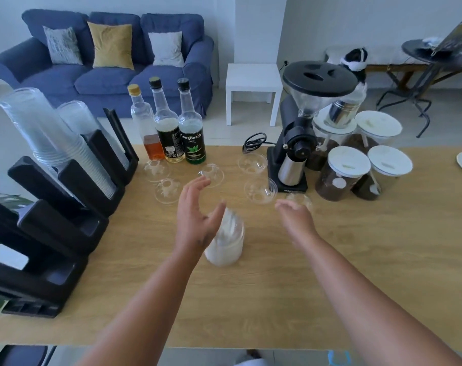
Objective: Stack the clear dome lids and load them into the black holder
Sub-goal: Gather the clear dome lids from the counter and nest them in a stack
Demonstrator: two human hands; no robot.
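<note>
1. Black holder [66, 207] stands left on the table [356, 260], crowded; loading could snag.
2. Stacked lids [225, 239] beside the released left hand [195, 215] could topple.
3. Loose dome lid [301, 200] under the empty right hand [295, 215] may skid.

Clear dome lids [260, 191] scattered; stack [225, 241] upright

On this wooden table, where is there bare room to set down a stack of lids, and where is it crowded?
Bare: the near strip of the light wooden table under the forearms, and the right side between the white-lidded coffee jars and the near edge. Crowded: the middle and far edge, with loose clear dome lids, syrup bottles, the black grinder and the black holder at left.
</note>
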